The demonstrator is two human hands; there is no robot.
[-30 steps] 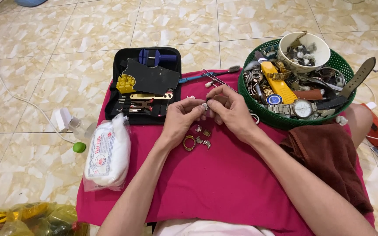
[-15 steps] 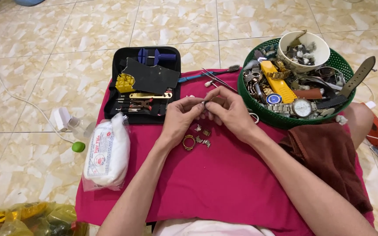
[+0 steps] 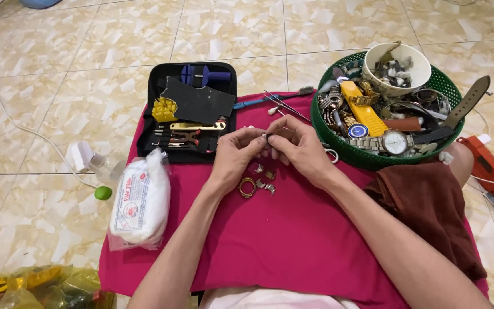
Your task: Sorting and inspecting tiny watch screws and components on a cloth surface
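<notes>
Since a second ago, little change: both hands remain above the cloth (image 3: 293, 240). Left hand (image 3: 232, 157) and right hand (image 3: 298, 150) meet fingertip to fingertip, pinching a tiny part (image 3: 266, 136). Gold ring (image 3: 247, 187) and links (image 3: 266, 185) lie just below. We judge fine fitting continues.

Both forearms reach forward, left hand (image 3: 234, 155) and right hand (image 3: 297, 150) meeting, fingers pinched together.

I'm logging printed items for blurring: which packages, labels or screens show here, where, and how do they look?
White soft bag: clear plastic wrap, red and blue print, on pink cloth's left edge.
Yellow-green plastic bags: crumpled, bottom left corner.
No screens visible.
</notes>
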